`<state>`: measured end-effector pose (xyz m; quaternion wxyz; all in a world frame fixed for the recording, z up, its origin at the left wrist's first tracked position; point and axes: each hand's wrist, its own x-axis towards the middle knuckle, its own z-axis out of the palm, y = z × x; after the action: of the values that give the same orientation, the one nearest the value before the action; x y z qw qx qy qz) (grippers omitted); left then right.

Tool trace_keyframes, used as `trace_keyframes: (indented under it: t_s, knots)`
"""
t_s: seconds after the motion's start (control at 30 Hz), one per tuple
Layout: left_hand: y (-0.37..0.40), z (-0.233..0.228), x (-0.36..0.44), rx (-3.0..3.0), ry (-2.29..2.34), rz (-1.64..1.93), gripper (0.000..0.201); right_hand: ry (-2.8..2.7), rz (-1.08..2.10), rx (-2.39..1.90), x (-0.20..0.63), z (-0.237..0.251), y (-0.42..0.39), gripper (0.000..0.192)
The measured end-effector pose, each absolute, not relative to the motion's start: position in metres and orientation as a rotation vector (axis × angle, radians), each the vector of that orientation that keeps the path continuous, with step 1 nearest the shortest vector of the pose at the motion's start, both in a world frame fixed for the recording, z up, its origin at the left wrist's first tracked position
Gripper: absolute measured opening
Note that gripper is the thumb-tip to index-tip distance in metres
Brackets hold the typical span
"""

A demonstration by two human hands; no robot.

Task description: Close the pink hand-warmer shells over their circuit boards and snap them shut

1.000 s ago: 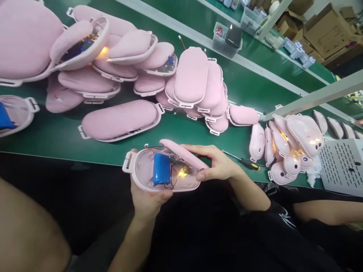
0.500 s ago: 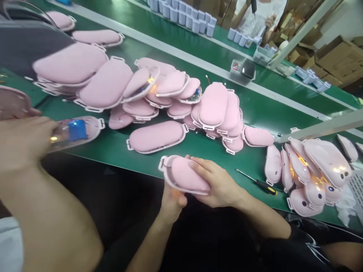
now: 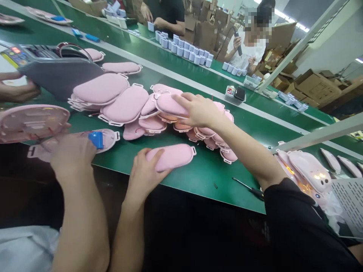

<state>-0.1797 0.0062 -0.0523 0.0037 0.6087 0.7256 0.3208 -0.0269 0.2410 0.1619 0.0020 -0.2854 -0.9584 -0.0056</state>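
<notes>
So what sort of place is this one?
Most likely a factory assembly line: a long green belt heaped with identical pink shells, rows of small white parts on the far line, other people at work, and stacked cartons behind.

pink shell pile (image 3: 124, 105) crowding belt, bare green belt (image 3: 215, 170) right

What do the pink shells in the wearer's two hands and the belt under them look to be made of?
Pink shell under the left hand, the pink shell: likely moulded plastic, matte, with hard rim and end tabs. The one in the right hand, the pile shell, looks alike. Green belt: smooth, faintly glossy, probably rubber or PVC.
</notes>
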Motion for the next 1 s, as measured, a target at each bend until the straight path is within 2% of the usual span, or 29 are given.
trace_keyframes:
  t_s: [0.1,0.17,0.23,0.3,0.33,0.4,0.47,0.5,0.57,0.67,0.77,0.87,1.0]
  knots:
    - [-0.031,-0.062,-0.162,2.0,2.188,1.067,0.065,-3.022,-0.045,-0.892,-0.029,0.149,0.24,0.107]
    - [-0.052,-0.065,-0.153,2.006,2.143,1.122,0.065,-3.03,0.013,-0.614,-0.01,0.127,0.207,0.109]
    - [-0.068,-0.065,-0.146,1.972,2.067,1.169,0.068,-3.086,0.201,-0.247,0.022,0.098,0.156,0.105]
    - [-0.078,-0.066,-0.138,1.87,1.955,1.223,0.072,-3.193,0.439,-0.18,0.058,0.067,0.105,0.105]
    - [-0.082,-0.066,-0.131,1.752,1.894,1.307,0.078,-3.217,0.552,-0.226,0.074,0.053,0.085,0.1]
    - [-0.088,-0.068,-0.111,1.429,1.768,1.543,0.103,-3.122,0.807,-0.373,0.1,0.031,0.057,0.096]
    - [-0.093,-0.068,-0.082,1.07,1.586,1.734,0.131,-2.87,1.06,-0.456,0.117,0.016,0.044,0.103]
    - [-0.095,-0.067,-0.066,0.933,1.491,1.756,0.138,-2.738,1.165,-0.469,0.123,0.012,0.042,0.108]
    - [-0.098,-0.063,-0.037,0.748,1.357,1.714,0.131,-2.529,1.342,-0.484,0.132,0.005,0.042,0.112]
    - [-0.096,-0.057,-0.013,0.535,1.249,1.73,0.112,-2.24,1.626,-0.5,0.145,0.0,0.047,0.102]
    - [-0.092,-0.053,-0.008,0.501,1.171,1.754,0.112,-1.932,1.884,-0.525,0.159,0.003,0.052,0.089]
    - [-0.092,-0.049,-0.008,0.555,1.163,1.714,0.105,-1.882,1.955,-0.564,0.168,0.013,0.053,0.079]
    - [-0.092,-0.043,-0.003,0.541,1.175,1.732,0.098,-2.001,1.915,-0.607,0.171,0.023,0.052,0.079]
